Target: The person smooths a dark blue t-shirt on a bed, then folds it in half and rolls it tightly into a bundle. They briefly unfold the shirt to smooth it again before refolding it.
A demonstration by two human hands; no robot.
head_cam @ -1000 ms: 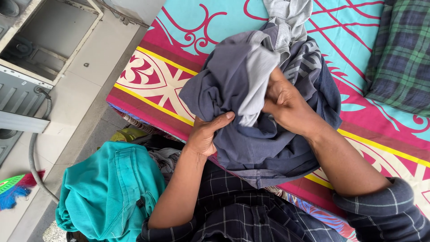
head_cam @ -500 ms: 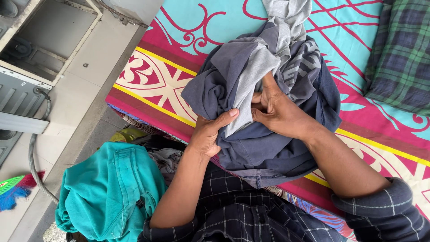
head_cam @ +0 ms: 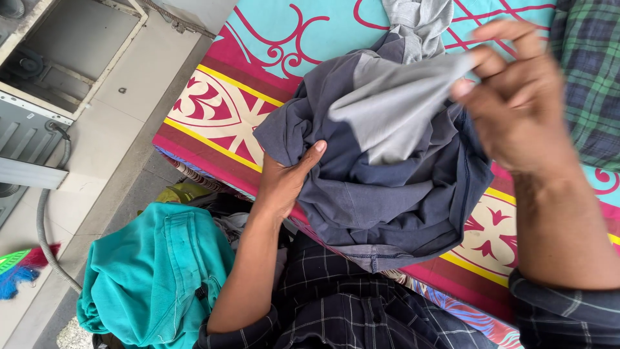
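Garment: a dark grey-blue garment (head_cam: pixel 387 200) lies bunched in a heap on the patterned sheet (head_cam: pixel 219 110), near the edge closest to the person. A lighter grey panel (head_cam: pixel 394 110) of it is pulled up and stretched toward the upper right.
Right hand: the right hand (head_cam: pixel 516 103) is raised above the heap, thumb and fingers pinched on the corner of the light grey panel, holding that cloth taut. The hand is slightly blurred.
Left hand: the left hand (head_cam: pixel 284 184) lies flat against the left side of the heap, fingers spread over a dark fold and thumb pointing up; it presses the cloth rather than closing round it.
Sleeves: both arms end in dark checked sleeves (head_cam: pixel 562 310), pushed up the forearm.
Grey cloth: a pale grey piece (head_cam: pixel 416 19) lies just above the heap, touching it, at the top of the view.
Sheet: turquoise, magenta and yellow with curling lines, spread under everything.
Checked fabric: a green and navy plaid cloth (head_cam: pixel 591 71) lies at the right edge, behind the right hand.
Teal clothing: a teal garment (head_cam: pixel 155 271) is heaped low at the left, beside the left forearm.
Floor: pale tiles (head_cam: pixel 97 155), a grey hose (head_cam: pixel 48 239) and a bright brush (head_cam: pixel 22 265) at the left edge.
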